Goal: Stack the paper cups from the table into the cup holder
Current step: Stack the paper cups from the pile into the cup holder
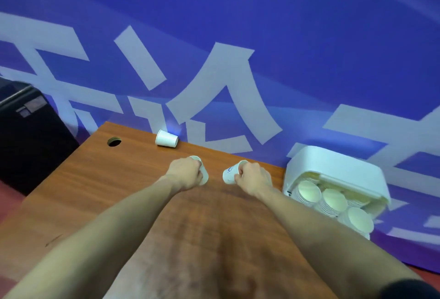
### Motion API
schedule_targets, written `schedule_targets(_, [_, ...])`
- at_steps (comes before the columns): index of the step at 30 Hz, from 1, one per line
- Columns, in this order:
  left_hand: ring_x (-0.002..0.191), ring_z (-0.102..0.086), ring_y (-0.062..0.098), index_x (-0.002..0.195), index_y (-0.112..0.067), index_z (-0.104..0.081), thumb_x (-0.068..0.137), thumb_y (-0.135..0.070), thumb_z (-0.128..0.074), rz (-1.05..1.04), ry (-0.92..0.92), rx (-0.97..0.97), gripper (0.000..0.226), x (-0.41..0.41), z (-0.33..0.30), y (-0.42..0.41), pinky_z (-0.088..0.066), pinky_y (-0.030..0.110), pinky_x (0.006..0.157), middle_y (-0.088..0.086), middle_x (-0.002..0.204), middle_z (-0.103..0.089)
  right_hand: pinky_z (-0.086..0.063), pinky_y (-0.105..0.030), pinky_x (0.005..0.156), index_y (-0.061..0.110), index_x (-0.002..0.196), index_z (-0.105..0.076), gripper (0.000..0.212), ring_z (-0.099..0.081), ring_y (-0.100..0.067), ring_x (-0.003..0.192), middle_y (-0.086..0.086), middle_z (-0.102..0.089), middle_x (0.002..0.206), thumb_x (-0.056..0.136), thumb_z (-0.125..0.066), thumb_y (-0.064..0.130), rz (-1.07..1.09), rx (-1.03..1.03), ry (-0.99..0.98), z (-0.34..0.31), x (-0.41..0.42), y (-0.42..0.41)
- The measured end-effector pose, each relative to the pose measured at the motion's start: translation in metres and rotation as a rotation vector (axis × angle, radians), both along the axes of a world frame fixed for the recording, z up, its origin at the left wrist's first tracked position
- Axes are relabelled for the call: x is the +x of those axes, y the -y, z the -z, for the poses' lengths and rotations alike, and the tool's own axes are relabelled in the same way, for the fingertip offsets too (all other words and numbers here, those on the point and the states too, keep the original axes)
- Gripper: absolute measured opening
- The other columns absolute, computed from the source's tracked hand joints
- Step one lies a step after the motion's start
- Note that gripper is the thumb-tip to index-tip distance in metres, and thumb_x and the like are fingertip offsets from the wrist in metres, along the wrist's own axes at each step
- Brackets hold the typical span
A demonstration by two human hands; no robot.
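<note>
Far left of the cup holder (333, 172), off the table's (119, 191) corner: a black box (31, 136). Nearer the holder, a round cable hole (114, 141) in the wooden tabletop. Further toward the holder, at the table's far edge: a loose paper cup (166, 138) lying on its side, beyond both hands, touched by neither. Left hand (185, 172) curled round a white cup (204, 176). Right hand (253, 177), closest to the holder, gripping a printed cup (229, 174), tipped. Hands apart, each clamped on its own cup. Holder itself at the table's right edge, stacked cups (333, 202) inside, mouths facing the camera.
</note>
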State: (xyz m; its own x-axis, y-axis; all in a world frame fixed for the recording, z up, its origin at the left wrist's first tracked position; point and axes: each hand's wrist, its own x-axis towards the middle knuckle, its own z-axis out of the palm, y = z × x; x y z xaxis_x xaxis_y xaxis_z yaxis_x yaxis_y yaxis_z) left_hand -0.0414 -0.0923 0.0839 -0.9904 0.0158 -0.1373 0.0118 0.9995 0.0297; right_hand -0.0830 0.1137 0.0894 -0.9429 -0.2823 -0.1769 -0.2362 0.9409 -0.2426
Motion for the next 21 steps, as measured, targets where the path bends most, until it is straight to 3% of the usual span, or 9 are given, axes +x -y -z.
schedule_targets(3, [0.1, -0.061, 0.029, 0.103, -0.014, -0.059, 0.094, -0.027, -0.042, 0.084, -0.008, 0.008, 0.023, 0.004, -0.011, -0.039, -0.036, 0.029, 0.07, 0.008, 0.11, -0.065, -0.036, -0.029, 0.067, 0.021, 0.085, -0.05, 0.006, -0.062, -0.029, 0.094, -0.005, -0.066, 0.103, 0.091, -0.05, 0.023, -0.047, 0.035, -0.023, -0.013, 0.009, -0.033])
schedule_targets(8, [0.093, -0.062, 0.028, 0.09, -0.019, -0.053, 0.093, -0.027, -0.042, 0.188, 0.025, -0.013, 0.014, 0.006, -0.023, -0.101, -0.037, 0.029, 0.067, 0.007, 0.103, -0.066, -0.034, -0.029, 0.067, 0.023, 0.068, -0.043, 0.022, -0.061, -0.03, 0.09, -0.002, -0.056, 0.088, 0.087, -0.052, 0.02, -0.047, 0.065, -0.022, -0.029, 0.024, -0.091])
schedule_targets(13, [0.079, -0.055, 0.025, 0.086, -0.018, -0.049, 0.093, -0.026, -0.042, 0.287, 0.029, -0.016, 0.013, 0.005, -0.031, -0.166, -0.039, 0.03, 0.066, 0.006, 0.097, -0.066, -0.035, -0.03, 0.062, 0.015, 0.078, -0.05, 0.01, -0.054, -0.029, 0.077, -0.001, -0.052, 0.077, 0.085, -0.051, 0.021, -0.005, 0.084, -0.029, -0.033, 0.037, -0.159])
schedule_targets(21, [0.085, -0.061, 0.031, 0.082, -0.018, -0.046, 0.092, -0.028, -0.044, 0.515, -0.066, 0.006, 0.015, 0.005, -0.037, -0.273, -0.035, 0.03, 0.062, 0.008, 0.097, -0.064, -0.039, -0.031, 0.066, 0.013, 0.08, -0.059, 0.014, -0.062, -0.03, 0.083, -0.005, -0.06, 0.082, 0.085, -0.052, 0.025, 0.116, 0.106, -0.076, -0.042, 0.055, -0.262])
